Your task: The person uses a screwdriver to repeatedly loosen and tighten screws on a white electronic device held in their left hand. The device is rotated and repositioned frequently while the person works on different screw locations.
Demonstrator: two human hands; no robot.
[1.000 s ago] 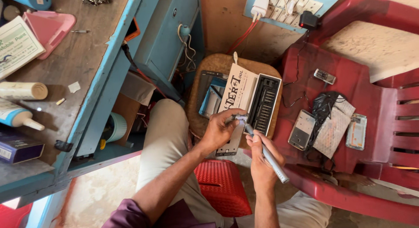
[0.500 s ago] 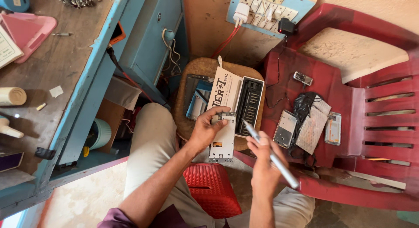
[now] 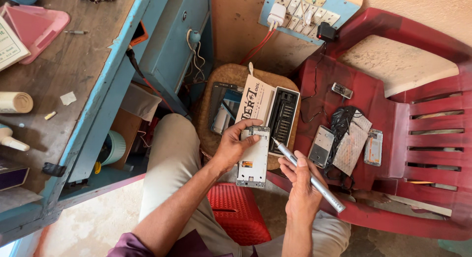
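Head view, left hand (image 3: 235, 148) gripping phone frame (image 3: 253, 156), right hand (image 3: 301, 182) gripping screwdriver (image 3: 307, 174) beside it

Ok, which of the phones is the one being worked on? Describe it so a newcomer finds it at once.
Start at the round wooden stool in front of the knees, left of the red chair. The phone frame lies at its near edge, gripped by the left hand. Unlike the phones on the chair, it is an opened white shell, with the right hand's screwdriver tip beside it.
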